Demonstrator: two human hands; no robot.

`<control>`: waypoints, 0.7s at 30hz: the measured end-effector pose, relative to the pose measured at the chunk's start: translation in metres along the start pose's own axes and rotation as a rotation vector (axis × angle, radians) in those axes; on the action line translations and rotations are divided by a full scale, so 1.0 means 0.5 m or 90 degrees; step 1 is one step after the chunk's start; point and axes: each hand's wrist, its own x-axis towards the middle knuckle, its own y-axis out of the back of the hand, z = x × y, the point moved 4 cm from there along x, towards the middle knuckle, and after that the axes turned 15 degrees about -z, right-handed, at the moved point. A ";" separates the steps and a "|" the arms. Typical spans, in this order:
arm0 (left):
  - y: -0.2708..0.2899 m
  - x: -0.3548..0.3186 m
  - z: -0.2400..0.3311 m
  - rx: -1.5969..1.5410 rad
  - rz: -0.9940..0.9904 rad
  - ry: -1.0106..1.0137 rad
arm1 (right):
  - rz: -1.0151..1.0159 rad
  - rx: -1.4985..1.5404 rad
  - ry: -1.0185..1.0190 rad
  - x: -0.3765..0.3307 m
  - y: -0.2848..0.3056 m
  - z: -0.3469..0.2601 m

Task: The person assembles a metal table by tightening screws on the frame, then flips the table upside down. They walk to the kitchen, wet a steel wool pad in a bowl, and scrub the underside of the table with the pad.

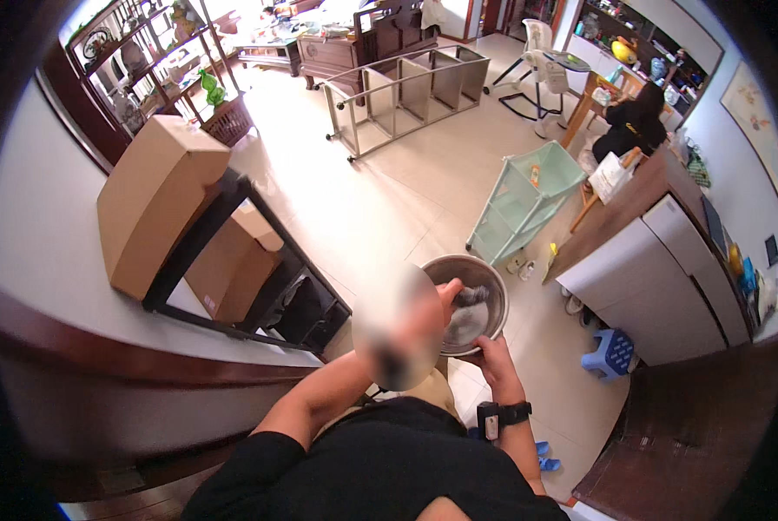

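Head view, looking steeply down: nearest is the person's own dark top along the lower edge, with both forearms rising from it toward a round metal bowl (480, 300) held up in the middle of the picture. On the right forearm sits a black wrist strap (504, 415) with a small device on it. Just beyond it the right hand (493, 354) is clasped on the near rim of the bowl, fingers curled around the edge, so the bowl lies directly beyond and above that hand. The left forearm runs up from the lower left; a blurred patch covers much of it, and the left hand (451, 295) comes out of that patch over the bowl's left rim and reaches inside, its fingers closed on a dark grey cloth (472, 297) that rests against the bowl's inner wall.

Left of the hands, near, a broad pale counter curves away, with a dark-framed table (200, 252) and a tall brown cardboard box (154, 200) leaning on it. Right of the bowl stands a white cabinet (658, 278) with a wooden top, and a small blue stool (612, 352) sits on the tiled floor at its foot. Farther off, a pale green rack (528, 204) lies tipped on the floor. Beyond that a bare metal frame (406, 91) stands in the open floor, and another person in dark clothes (636, 128) is at the far right.
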 end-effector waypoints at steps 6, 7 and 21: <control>0.211 0.236 0.007 -0.090 0.187 -0.061 | -0.027 -0.015 -0.041 0.268 0.053 -0.124; 0.247 0.259 0.007 -0.100 0.240 -0.083 | -0.036 -0.033 -0.049 0.309 0.056 -0.149; 0.455 0.614 -0.502 -0.121 0.269 0.084 | -0.102 -0.112 -0.139 0.935 -0.084 -0.431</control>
